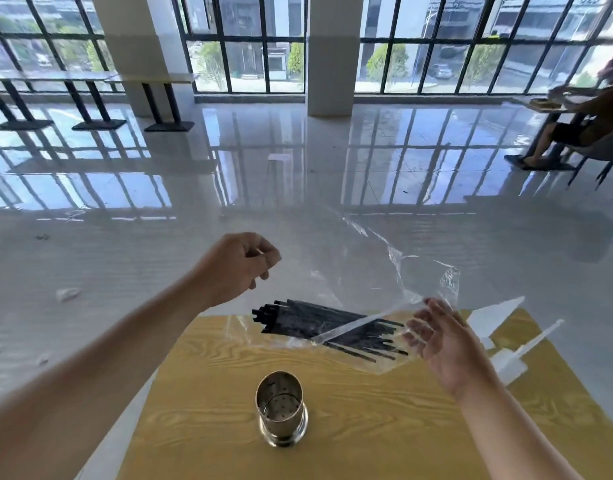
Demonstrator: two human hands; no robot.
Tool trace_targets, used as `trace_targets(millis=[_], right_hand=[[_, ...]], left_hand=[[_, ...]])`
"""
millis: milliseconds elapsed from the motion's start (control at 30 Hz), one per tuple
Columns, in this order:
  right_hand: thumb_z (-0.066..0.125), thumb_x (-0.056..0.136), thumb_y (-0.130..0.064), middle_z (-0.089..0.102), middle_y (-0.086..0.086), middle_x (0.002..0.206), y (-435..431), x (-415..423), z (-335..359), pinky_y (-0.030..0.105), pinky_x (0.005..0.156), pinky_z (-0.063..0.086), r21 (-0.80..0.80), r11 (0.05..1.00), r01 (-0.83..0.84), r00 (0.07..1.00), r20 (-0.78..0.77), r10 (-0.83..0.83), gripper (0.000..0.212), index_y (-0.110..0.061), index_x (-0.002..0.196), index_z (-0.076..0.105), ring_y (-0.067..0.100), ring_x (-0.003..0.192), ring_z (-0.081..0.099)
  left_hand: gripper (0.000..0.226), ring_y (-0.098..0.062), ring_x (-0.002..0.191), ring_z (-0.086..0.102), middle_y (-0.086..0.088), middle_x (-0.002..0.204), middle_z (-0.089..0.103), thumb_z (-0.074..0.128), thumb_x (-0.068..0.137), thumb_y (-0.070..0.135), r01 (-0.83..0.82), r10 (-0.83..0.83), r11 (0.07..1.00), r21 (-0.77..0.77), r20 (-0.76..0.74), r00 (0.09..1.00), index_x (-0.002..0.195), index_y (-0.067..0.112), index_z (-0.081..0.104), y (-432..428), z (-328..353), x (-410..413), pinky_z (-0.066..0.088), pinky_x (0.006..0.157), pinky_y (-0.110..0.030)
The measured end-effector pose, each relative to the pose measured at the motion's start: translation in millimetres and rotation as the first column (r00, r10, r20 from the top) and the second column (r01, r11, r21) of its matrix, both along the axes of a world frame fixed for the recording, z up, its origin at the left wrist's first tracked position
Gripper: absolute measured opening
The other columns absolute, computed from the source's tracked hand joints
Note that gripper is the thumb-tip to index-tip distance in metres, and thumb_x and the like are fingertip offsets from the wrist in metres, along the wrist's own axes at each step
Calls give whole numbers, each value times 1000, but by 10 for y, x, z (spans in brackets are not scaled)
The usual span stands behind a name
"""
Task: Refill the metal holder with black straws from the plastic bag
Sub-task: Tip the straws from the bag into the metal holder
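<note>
Head view: straws (318, 323) in plastic bag (384, 306) behind empty metal holder (281, 408).

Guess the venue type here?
Likely a cafe or canteen dining hall: pedestal tables along tall grid windows, a glossy tiled floor, someone seated at another table, plus a metal holder awaiting black straws.

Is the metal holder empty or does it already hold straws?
Empty. The metal holder stands upright, its perforated inside bare; the black straws lie flat in the plastic bag behind it.
</note>
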State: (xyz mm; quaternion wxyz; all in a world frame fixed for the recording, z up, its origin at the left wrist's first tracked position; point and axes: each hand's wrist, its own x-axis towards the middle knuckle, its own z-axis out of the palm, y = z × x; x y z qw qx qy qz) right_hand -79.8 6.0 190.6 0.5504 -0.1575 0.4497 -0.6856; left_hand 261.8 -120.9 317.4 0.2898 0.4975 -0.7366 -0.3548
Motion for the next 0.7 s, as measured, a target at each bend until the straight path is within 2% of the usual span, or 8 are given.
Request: trace_targets(millis=[300, 467, 533, 633, 700], right_hand=[[66, 94, -23, 72, 5, 83, 416, -231, -352, 45, 79, 54, 139, 989, -54, 989, -126, 72, 10, -21, 91, 75, 20, 74, 73], [67, 92, -24, 73, 5, 84, 445, -280, -398, 42, 76, 55, 187, 981, -55, 974, -206, 94, 10, -18, 96, 74, 19, 74, 72], [68, 91, -25, 73, 4, 84, 439, -307, -418, 37, 72, 58, 206, 977, -55, 968, -230, 103, 10, -18, 96, 74, 18, 74, 72], [69, 92, -24, 74, 4, 85, 426, -341, -458, 34, 70, 62, 237, 970, -59, 961, -248, 119, 9, -21, 94, 78, 18, 75, 72], [69, 93, -22, 74, 5, 85, 399, -348, -474, 36, 73, 60, 248, 967, -62, 956, -262, 129, 10, -22, 93, 79, 18, 76, 72]], left_hand=[[12, -5, 60, 58, 8, 66, 68, 74, 95, 24, 0, 0, 985, 171, -1, 1000, 83, 25, 74, 121, -1120, -4, 49, 58, -24], [13, 2, 55, 55, 19, 62, 66, 76, 92, 32, -44, 36, 981, 187, 46, 998, 80, 32, 74, 132, -1522, -50, 46, 58, -22], [12, -1, 57, 55, 14, 63, 68, 76, 92, 33, -56, 45, 978, 200, 56, 997, 80, 31, 74, 150, -1651, -43, 49, 62, -28], [11, -11, 65, 61, -5, 78, 74, 76, 92, 31, -68, 58, 964, 256, 47, 997, 82, 28, 75, 184, -1816, -19, 55, 70, -38], [10, -12, 66, 61, -10, 82, 75, 75, 93, 29, -82, 71, 955, 284, 48, 996, 83, 27, 75, 202, -1925, -10, 54, 70, -36]])
